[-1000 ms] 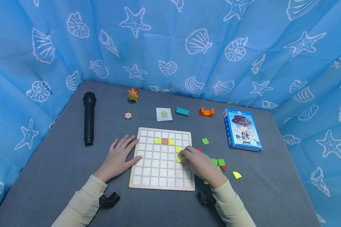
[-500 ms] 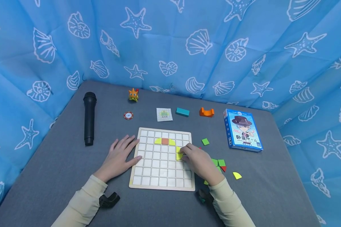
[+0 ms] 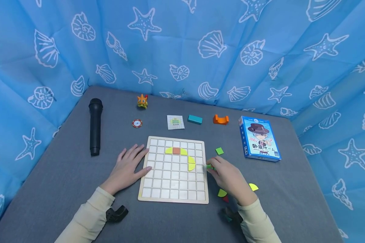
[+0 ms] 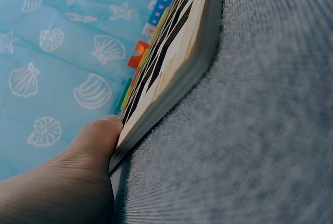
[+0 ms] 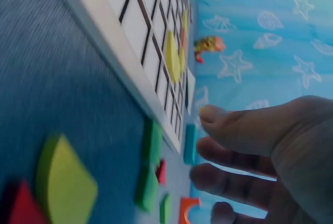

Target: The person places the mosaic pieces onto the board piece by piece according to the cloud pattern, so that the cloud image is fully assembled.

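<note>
My left hand (image 3: 126,168) lies spread at the left edge of a white gridded board (image 3: 158,184), fingertips and thumb resting on its rim. Off the board's right edge hovers my right hand (image 3: 226,173), loosely bent; the right wrist view shows its thumb and fingers apart with nothing between them. In the head view its fingertips overlap a green tile (image 3: 211,166). On the board, an orange square tile (image 3: 176,151) sits between two yellow quarter-round tiles, and two more yellow quarter-rounds (image 3: 191,163) form a half circle further right. The right hand hides some loose tiles.
Loose tiles lie right of the board, including a green square (image 3: 219,151) and a yellow quarter-round (image 3: 222,193). Behind stand a pattern card (image 3: 175,122), teal block (image 3: 195,119), orange block (image 3: 220,119) and blue game box (image 3: 260,139). A black microphone (image 3: 95,128) lies left.
My right hand has let go of the lower yellow quarter-round, which now lies in the grid, and has moved right, off the board, to the loose tiles. My left hand has stayed put.
</note>
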Available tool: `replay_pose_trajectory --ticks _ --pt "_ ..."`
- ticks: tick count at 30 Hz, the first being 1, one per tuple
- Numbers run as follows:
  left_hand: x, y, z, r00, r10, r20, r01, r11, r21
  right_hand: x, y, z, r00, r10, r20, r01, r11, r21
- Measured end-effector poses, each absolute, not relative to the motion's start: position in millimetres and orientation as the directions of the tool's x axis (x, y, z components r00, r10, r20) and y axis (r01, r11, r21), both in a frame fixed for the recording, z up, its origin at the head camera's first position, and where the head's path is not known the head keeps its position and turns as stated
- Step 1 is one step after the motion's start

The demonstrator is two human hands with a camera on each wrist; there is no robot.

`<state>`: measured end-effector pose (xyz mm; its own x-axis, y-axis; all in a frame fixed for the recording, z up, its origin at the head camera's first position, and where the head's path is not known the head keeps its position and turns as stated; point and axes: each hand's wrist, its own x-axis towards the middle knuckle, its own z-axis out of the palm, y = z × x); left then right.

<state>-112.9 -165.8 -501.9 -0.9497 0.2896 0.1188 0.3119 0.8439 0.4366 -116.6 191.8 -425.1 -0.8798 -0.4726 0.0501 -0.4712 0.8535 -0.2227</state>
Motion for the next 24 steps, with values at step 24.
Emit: replay_pose_trajectory --ticks 24 --pt "-114 -166 -503 -0.952 0.286 0.109 0.304 0.847 0.437 -73 220 -428 -0.896 -0.365 -0.253 -0.294 0.914 -0.280"
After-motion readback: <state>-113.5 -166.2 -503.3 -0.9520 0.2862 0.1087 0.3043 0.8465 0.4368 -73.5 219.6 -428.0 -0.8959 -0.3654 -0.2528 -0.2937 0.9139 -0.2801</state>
